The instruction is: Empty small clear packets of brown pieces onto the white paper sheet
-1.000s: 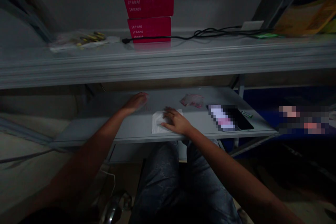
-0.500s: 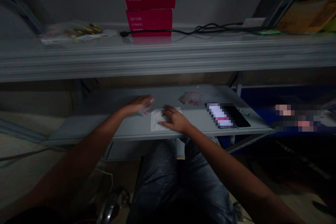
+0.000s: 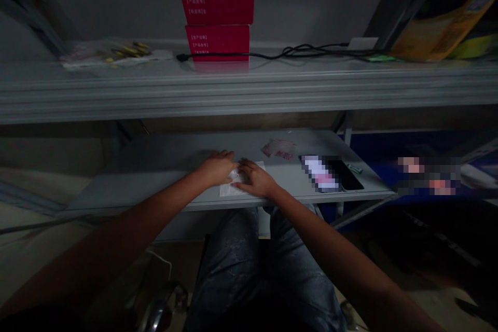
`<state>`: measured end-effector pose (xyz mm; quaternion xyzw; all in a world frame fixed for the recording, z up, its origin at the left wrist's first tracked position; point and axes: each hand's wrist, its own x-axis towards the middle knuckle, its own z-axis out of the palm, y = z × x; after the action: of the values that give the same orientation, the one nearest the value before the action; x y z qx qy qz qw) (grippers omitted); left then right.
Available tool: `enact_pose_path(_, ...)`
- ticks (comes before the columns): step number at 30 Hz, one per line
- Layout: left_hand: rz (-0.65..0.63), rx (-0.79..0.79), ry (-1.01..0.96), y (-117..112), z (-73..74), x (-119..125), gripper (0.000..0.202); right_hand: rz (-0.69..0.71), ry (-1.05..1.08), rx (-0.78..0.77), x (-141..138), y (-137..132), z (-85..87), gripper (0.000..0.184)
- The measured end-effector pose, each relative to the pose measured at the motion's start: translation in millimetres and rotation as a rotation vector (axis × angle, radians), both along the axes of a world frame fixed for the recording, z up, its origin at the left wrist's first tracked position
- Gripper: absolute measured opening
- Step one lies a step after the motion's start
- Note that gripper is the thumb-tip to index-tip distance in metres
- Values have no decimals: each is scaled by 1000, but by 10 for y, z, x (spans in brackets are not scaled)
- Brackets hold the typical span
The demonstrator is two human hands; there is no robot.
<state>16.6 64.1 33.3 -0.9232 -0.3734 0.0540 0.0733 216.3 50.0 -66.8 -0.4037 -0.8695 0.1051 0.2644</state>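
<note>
My left hand (image 3: 220, 167) and my right hand (image 3: 254, 179) meet over a small white paper sheet (image 3: 229, 189) on a grey metal shelf (image 3: 155, 166). The right hand's fingers rest spread on the sheet. The left fingertips touch its far edge, with a small pale translucent piece (image 3: 234, 175) at them, and I cannot tell if it is held. Much of the sheet is hidden under both hands. Beyond them lies a clear plastic bag with pink contents (image 3: 279, 149).
To the right lie a pixelated flat object (image 3: 319, 173), a black phone (image 3: 344, 175) and a small green item (image 3: 355, 168). Red cartons (image 3: 216, 10) stack on the upper shelf (image 3: 272, 78), with a black cable (image 3: 303, 53) and a yellow package (image 3: 439, 21).
My left hand has slid right from beside the sheet to its far edge, next to my right hand. The right hand has barely moved. The view has dropped slightly.
</note>
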Motion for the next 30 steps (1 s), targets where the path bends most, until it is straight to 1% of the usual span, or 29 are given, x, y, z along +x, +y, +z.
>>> enact_pose_path(3,-12,20,42,1,-7,8,31,-14,10,-12,-1,3,-10,70)
enact_pose_path(6,-16,19,52,0,-10,5,33,-2,15,-11,-2,3,-5,71)
enact_pose_path(8,-5,0,26,6,-3,-4,35,1,15,-9,-4,2,4,72)
enact_pose_path(11,9,-62,-44,75,43,-76,30,-2,12,-11,-7,-3,20,71)
enact_pose_path(14,35,-118,-173,264,117,-277,35,-4,7,-19,-4,-14,34,69)
enact_pose_path(17,129,-173,-367,514,149,-579,46,-11,4,-21,4,-21,38,69)
enact_pose_path(18,190,-180,-440,583,139,-680,50,-15,3,-24,7,-22,39,69)
enact_pose_path(21,328,-229,-555,692,43,-922,57,-21,6,-37,8,-21,41,68)
enact_pose_path(23,365,-249,-560,685,-59,-1010,58,-22,21,-43,7,-22,45,65)
enact_pose_path(26,385,-241,-541,628,-221,-1034,58,-20,48,-42,3,-31,51,61)
enact_pose_path(30,378,-190,-499,584,-410,-963,52,-22,87,-38,-1,-51,60,59)
